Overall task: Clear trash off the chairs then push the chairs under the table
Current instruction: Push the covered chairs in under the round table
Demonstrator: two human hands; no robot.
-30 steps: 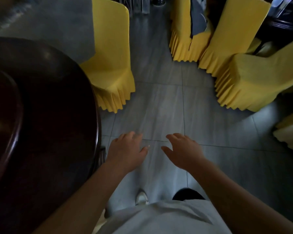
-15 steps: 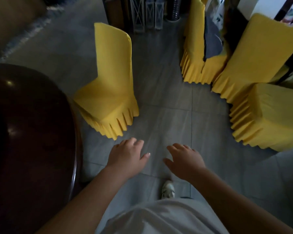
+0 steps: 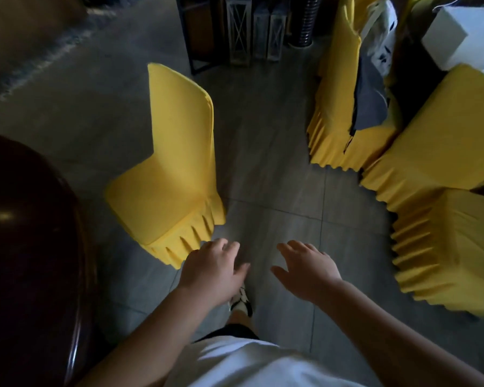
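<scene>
Both our left hand (image 3: 213, 268) and right hand (image 3: 308, 268) hang open and empty, so a careless push on the chair (image 3: 168, 174) just ahead of the left could jam it against the surface (image 3: 31, 233).

Both hands out front, empty, fingers spread: left hand (image 3: 211, 270) just beside the yellow chair (image 3: 168, 174), right hand (image 3: 308, 270) over grey floor (image 3: 277, 152), dark table (image 3: 31, 247) at left.

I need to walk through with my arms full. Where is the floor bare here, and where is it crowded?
Bare tiled floor runs between the lone yellow chair by the dark table and the yellow chairs on the right. The right is crowded: chairs packed together, dark cloth and a bag piled there.
</scene>
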